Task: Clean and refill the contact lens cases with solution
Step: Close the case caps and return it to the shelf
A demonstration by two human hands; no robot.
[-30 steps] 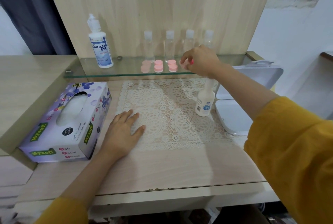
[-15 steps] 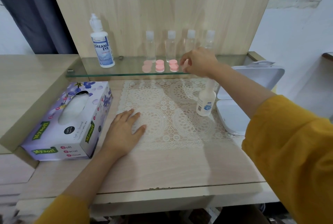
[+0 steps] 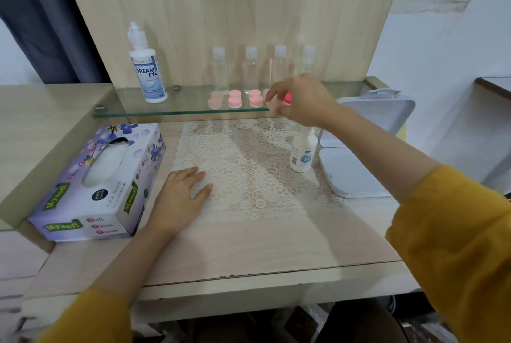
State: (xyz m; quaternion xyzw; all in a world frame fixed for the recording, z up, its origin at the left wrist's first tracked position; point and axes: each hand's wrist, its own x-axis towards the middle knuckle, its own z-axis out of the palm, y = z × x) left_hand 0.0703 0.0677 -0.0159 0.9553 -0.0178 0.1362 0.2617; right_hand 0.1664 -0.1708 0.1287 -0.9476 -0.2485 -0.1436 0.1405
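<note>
Noted: pink lens case point(image 3: 287, 98) pinched in curled fingers of right hand point(image 3: 304, 99), at front edge of glass shelf point(image 3: 179, 113). Left hand point(image 3: 179, 196) flat, fingers straight, on lace mat point(image 3: 249, 166). Risk: loose pinch dropping case onto small bottle point(image 3: 302, 153) beneath.

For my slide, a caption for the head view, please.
Right hand pinches a pink lens case at the glass shelf; left hand rests flat.

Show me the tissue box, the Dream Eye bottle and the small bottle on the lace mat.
tissue box point(image 3: 110, 204), head view, long side panel.
Dream Eye bottle point(image 3: 148, 74), head view, printed label.
small bottle point(image 3: 301, 156), head view, labelled body.
</note>
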